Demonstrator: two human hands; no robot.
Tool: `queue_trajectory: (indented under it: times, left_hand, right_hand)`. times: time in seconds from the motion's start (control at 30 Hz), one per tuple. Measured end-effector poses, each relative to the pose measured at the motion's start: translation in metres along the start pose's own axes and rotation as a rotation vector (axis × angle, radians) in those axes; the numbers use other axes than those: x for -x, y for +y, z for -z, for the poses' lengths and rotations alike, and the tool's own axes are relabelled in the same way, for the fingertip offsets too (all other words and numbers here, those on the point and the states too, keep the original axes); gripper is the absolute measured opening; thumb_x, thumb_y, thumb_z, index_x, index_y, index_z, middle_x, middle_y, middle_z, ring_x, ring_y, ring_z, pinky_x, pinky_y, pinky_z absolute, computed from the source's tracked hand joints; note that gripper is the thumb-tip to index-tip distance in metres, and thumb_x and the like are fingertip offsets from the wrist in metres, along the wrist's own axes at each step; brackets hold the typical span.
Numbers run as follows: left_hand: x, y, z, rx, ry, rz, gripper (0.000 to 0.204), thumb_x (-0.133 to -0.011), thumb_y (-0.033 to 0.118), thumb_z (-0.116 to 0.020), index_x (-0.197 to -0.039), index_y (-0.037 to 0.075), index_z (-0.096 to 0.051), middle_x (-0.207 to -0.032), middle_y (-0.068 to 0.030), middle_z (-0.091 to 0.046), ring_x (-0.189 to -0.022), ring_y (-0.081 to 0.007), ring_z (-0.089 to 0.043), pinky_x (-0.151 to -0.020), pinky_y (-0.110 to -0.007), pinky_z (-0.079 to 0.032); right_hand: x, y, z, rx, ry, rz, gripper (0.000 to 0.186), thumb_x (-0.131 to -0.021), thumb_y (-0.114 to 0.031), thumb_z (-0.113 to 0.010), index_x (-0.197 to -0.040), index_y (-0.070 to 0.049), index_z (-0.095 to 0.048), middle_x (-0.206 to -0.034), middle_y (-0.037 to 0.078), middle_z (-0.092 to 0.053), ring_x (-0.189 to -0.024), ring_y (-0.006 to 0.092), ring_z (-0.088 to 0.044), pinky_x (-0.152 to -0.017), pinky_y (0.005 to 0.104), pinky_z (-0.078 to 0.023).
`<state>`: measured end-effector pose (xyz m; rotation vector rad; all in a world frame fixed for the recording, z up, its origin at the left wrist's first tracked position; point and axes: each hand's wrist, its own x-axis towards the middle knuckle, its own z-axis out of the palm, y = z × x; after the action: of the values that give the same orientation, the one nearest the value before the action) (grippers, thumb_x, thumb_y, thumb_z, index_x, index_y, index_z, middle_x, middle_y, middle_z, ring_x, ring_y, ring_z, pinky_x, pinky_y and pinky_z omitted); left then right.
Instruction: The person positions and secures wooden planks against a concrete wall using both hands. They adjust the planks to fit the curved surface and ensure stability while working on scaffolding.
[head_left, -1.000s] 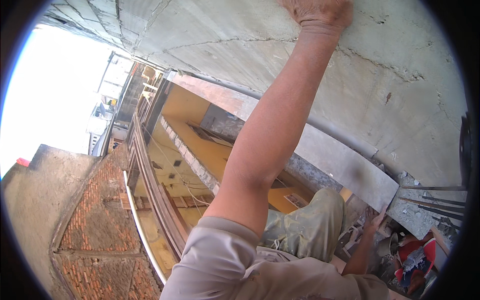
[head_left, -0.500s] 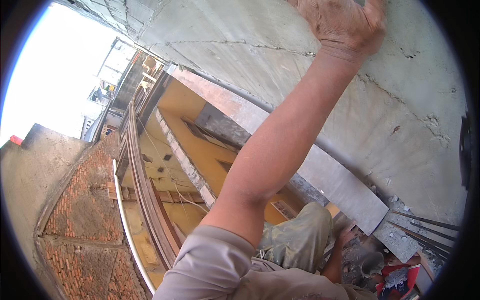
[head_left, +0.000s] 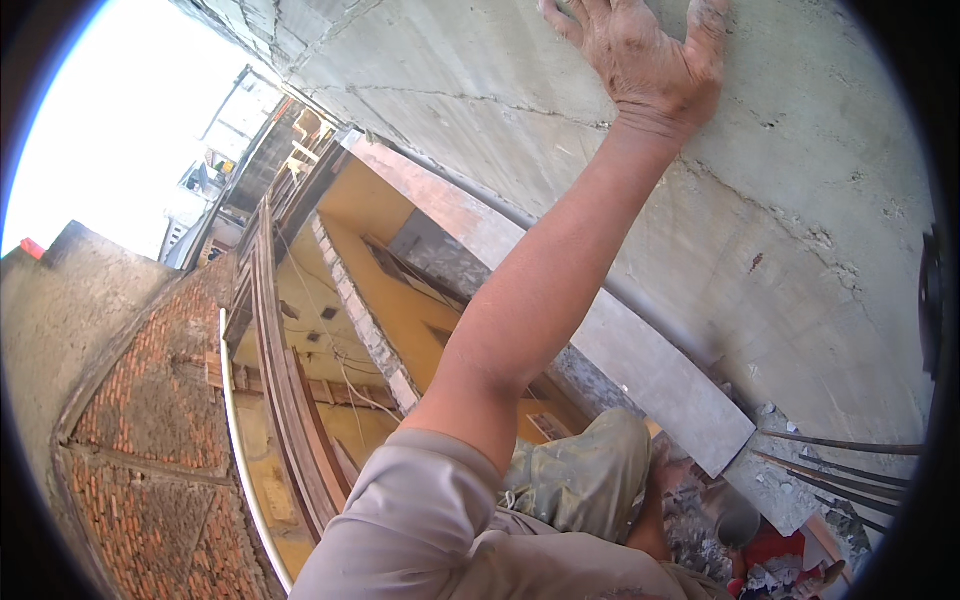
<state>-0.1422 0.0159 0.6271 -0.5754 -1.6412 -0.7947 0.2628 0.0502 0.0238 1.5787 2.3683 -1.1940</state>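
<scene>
My left hand (head_left: 645,62) is open, fingers spread and back upward, against the cracked grey concrete wall (head_left: 800,120). Its arm reaches up across the middle of the view from a rolled grey-brown sleeve. Low at the right, my right hand (head_left: 672,473) is small and blurred beside my bent knee in dusty trousers, near the lower end of a long pale board (head_left: 655,383). What it touches or holds cannot be made out. Below that board end are a grey container (head_left: 735,520) and a red item (head_left: 770,560) among rubble.
Dark rebar (head_left: 830,443) juts out at lower right. At left are timber beams (head_left: 285,420) over a yellow-walled space (head_left: 355,200) with dangling wires, a white pipe (head_left: 237,420), exposed brickwork (head_left: 145,370) and a grey parapet (head_left: 70,290). Buildings and sky show beyond.
My left hand has shifted on the wall, its spread fingers now more in view. My right forearm sits lower behind my knee. The whole view has moved slightly.
</scene>
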Motion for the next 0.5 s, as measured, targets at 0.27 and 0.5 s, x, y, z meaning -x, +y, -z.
queue_trajectory:
  times: [0.27, 0.5]
  left_hand:
    - [0.007, -0.005, 0.005, -0.020, -0.009, 0.009, 0.090, -0.091, 0.053, -0.060, -0.152, -0.005, -0.029, -0.159, -0.0286, -0.023, -0.150, -0.0421, -0.019, -0.118, -0.060, -0.011]
    - [0.005, -0.011, -0.010, 0.045, 0.078, -0.116, 0.088, -0.092, 0.052, -0.061, -0.148, -0.010, -0.034, -0.155, -0.0328, -0.029, -0.146, -0.0439, -0.025, -0.119, -0.053, -0.016]
  right_hand:
    - [0.003, 0.008, -0.002, -0.032, 0.075, 0.106, 0.105, -0.086, -0.066, -0.062, -0.147, 0.012, -0.029, -0.144, 0.038, -0.039, -0.131, 0.0525, -0.042, -0.109, 0.0544, -0.037]
    - [-0.021, 0.036, -0.025, 0.020, 0.114, 0.114, 0.103, -0.085, -0.064, -0.065, -0.148, 0.010, -0.027, -0.143, 0.037, -0.041, -0.128, 0.0522, -0.045, -0.107, 0.0543, -0.040]
